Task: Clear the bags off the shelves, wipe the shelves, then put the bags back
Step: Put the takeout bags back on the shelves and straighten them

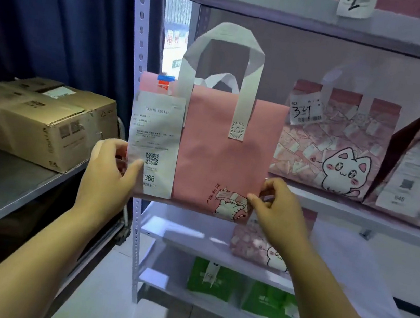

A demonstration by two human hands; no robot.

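Left hand point(111, 172), right hand point(277, 210) pinch pink tote bag point(220, 155) bottom corners, left of cat-print bag point(332, 153); low grip could tip it, tear receipt point(156, 135).

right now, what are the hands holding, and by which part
The pink bag, by its lower side edges: the left hand grips the left edge, thumb on the receipt; the right hand pinches the right edge.

Your middle shelf point(344, 207) is blocked at right by cat-print bags point(333, 148). Left of them the bay looks open up to the perforated upright point(140, 29). The pink bag point(218, 146) screens the board there. The shelf above point(277, 2) caps headroom.
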